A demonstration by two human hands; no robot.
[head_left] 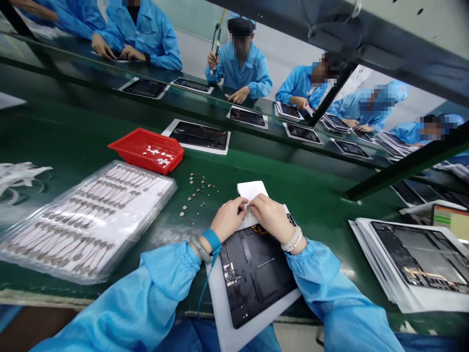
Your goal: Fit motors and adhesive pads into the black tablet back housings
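A black tablet housing (pixel 262 271) with exposed circuit parts lies on white backing paper (pixel 216 313) in front of me. My left hand (pixel 230 216) and my right hand (pixel 269 215) meet over its far end. Fingers of both are bent and pinched close together at a small white sheet (pixel 252 189). What sits between the fingertips is too small and covered to make out. A blue wrist strap (pixel 211 240) with a cord circles my left wrist. To the left, several small round discs with thin wires (pixel 193 194) lie loose on the green table.
A clear plastic tray (pixel 166 188) with rows of wired discs lies left; behind it stands a red bin (pixel 146 164) with white bits. Stacked housings on paper (pixel 410 259) stand right. A slanted green post (pixel 406 164) rises there. Co-workers in blue sit across a raised belt.
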